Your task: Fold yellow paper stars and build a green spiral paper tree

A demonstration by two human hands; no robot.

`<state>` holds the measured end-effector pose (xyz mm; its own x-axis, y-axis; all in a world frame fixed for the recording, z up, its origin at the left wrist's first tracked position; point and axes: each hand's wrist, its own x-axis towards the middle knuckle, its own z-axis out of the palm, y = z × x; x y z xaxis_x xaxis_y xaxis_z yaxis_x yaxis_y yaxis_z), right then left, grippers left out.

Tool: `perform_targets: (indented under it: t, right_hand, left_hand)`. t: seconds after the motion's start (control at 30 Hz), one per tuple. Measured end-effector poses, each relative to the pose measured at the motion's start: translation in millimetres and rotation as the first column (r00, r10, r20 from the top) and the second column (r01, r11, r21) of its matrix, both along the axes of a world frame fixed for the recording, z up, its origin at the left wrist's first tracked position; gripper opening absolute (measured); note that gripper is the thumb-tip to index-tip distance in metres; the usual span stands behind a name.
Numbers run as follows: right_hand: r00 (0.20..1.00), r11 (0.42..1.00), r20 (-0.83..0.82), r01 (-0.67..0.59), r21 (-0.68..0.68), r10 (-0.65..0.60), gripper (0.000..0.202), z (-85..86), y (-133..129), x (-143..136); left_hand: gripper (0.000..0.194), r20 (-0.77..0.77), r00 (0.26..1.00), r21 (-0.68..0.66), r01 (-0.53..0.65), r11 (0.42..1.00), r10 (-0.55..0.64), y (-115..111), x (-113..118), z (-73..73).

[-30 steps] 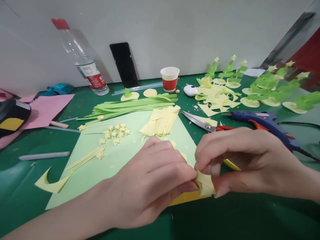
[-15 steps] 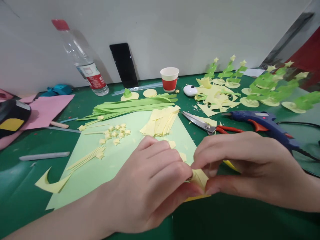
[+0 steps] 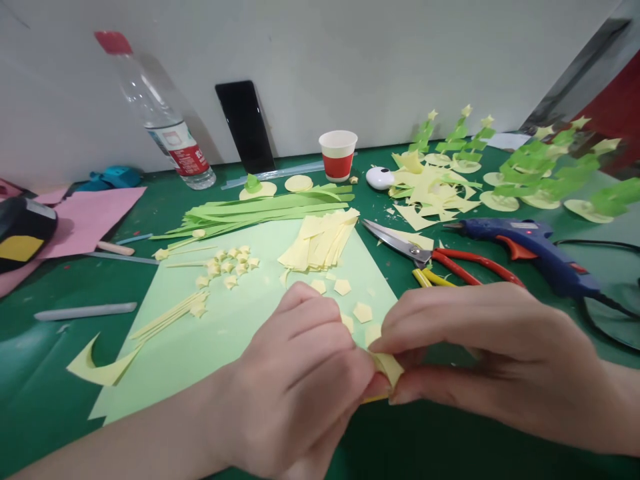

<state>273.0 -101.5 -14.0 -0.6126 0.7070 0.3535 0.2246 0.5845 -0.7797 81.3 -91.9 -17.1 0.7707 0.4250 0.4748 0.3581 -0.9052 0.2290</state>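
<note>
Between my two hands is a folded yellow paper strip (image 3: 388,365), pinched at both ends. My left hand (image 3: 300,373) is curled, thumb and forefinger closed on the strip's left side. The fingertips and thumb of my right hand (image 3: 480,360) press on its right side. Just beyond lie several flat paper pentagons (image 3: 363,312) on a pale green sheet (image 3: 240,347). A stack of yellow paper strips (image 3: 323,241) rests at the sheet's far edge. Several small folded paper stars (image 3: 229,267) are grouped on its left part, with star-tipped strips (image 3: 167,313) nearby.
Red-handled scissors (image 3: 417,252) and a blue glue gun (image 3: 530,247) lie to the right. Behind are green strips (image 3: 260,212), a paper cup (image 3: 339,157), a phone (image 3: 246,127) and a bottle (image 3: 175,143). Finished paper plants (image 3: 545,177) stand back right, near yellow scraps (image 3: 435,190).
My hands have moved slightly down, the right one most, uncovering more pentagons and the scissors' handles. The paper between my fingers has turned and shows a narrower face. Both hands still hold it.
</note>
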Motion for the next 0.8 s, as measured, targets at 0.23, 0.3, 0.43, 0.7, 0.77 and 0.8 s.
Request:
perform_targets:
  t: [0.23,0.3,0.43,0.7,0.77,0.8]
  right_hand:
    - [0.991,0.974,-0.109,-0.099,-0.206,0.078,0.006,-0.2,10.8,5.7]
    - [0.993,0.969,-0.117,-0.057,-0.242,0.029,0.007,-1.2,11.2,5.7]
    - [0.99,0.968,-0.138,-0.024,-0.25,-0.011,0.018,-2.6,9.4,4.1]
    - [0.993,0.992,-0.063,0.095,-0.078,-0.1,0.011,1.7,6.2,2.7]
    - [0.992,0.992,-0.032,0.123,0.015,-0.122,0.01,2.3,4.9,2.1]
    - [0.992,0.99,-0.018,0.126,0.056,-0.126,0.009,2.4,4.1,1.7]
  left_hand:
    - [0.013,0.209,0.967,-0.211,0.189,0.959,-0.145,12.9,-2.5,-7.2]
    - [0.013,0.177,0.972,-0.203,0.19,0.961,-0.154,14.3,-3.8,-5.2]
    - [0.012,0.157,0.979,-0.187,0.16,0.969,-0.131,13.1,-3.7,-2.7]
    - [0.016,0.184,0.98,-0.094,-0.054,0.994,0.071,9.0,-1.0,0.1]
    - [0.015,0.128,0.99,-0.04,-0.053,0.998,0.057,8.6,-0.9,1.5]
    - [0.015,0.107,0.993,-0.004,-0.053,0.999,0.054,8.3,-0.9,1.4]
